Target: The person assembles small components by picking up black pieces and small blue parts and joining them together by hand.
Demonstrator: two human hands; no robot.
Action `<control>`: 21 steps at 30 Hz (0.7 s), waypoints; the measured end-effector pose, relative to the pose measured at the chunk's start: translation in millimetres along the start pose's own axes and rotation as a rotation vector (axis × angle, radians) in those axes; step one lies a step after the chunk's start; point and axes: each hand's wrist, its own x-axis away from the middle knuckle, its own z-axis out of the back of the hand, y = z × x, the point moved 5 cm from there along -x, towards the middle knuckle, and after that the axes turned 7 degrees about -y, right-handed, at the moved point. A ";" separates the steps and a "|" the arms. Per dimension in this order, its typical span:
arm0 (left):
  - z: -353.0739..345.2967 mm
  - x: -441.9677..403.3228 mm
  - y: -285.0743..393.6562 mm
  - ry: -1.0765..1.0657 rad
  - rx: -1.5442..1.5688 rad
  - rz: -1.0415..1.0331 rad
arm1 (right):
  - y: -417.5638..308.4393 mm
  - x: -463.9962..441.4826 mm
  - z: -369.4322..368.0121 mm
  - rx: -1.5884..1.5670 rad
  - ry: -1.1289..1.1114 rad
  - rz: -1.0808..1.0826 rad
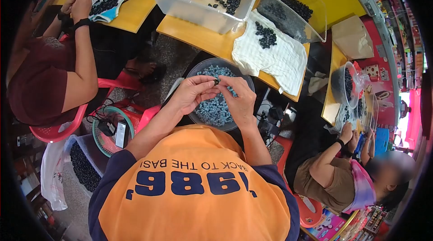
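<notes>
Over a round tub [249, 78] of small blue-grey pieces, my two hands meet at the fingertips. My left hand [195, 93] pinches a small dark piece [216, 81] between thumb and fingers. From the other side my right hand [238, 99] touches the same piece with its thumb and index finger, closed around it. Beyond the tub, a white cloth [270, 58] lies on the yellow table [194, 32] with a cluster of black pieces [265, 35] on it.
Two clear bins [225, 22] [315, 27] hold black pieces at the back. One person [49, 78] sits at left, another [331, 173] at right. A green-rimmed basket [100, 139] with a phone and a container of black pieces [83, 169] stand lower left.
</notes>
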 end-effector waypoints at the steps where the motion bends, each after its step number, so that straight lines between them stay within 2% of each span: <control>1: -0.4 0.4 -1.6 -0.013 0.029 0.019 | 4.2 2.0 -0.4 -0.104 -0.017 -0.086; 2: -0.4 1.0 -1.7 -0.014 0.029 0.021 | 8.8 3.6 -1.0 -0.208 -0.032 -0.172; 5: -3.0 3.3 -1.3 -0.042 0.065 0.047 | 10.8 2.8 6.0 -0.234 -0.003 -0.201; 9: -0.1 6.2 6.9 -0.043 0.102 0.013 | 23.7 4.1 8.2 -0.190 0.009 -0.218; 12: 10.3 11.9 16.9 -0.046 0.116 -0.036 | 39.7 9.1 -1.7 -0.174 -0.067 -0.287; 14: 17.1 17.6 24.3 -0.019 0.141 -0.083 | 39.5 13.8 -24.0 0.186 -0.291 -0.020; 19: 34.0 27.2 27.5 0.027 0.146 -0.120 | 47.4 20.4 -54.0 0.225 -0.415 -0.088; 21: 38.8 28.9 25.2 0.041 0.134 -0.116 | 50.8 22.2 -62.9 0.341 -0.489 -0.207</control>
